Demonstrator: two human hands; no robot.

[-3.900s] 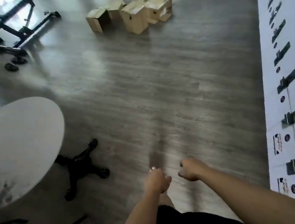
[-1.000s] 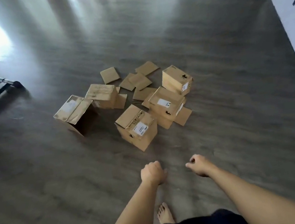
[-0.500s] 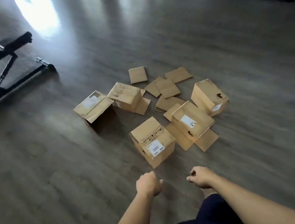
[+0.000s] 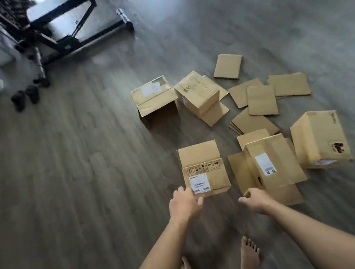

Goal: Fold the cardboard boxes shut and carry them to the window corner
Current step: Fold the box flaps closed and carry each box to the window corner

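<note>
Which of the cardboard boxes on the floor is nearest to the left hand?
The box with the row of handling symbols and a white label. The left hand reaches its lower left corner; the other boxes lie farther right or behind.

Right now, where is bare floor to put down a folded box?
Free: the wide floor left of the nearest box, up to the black frame; also the floor beyond the flat sheets. Crowded: right of the nearest box, where boxes and sheets overlap.
</note>
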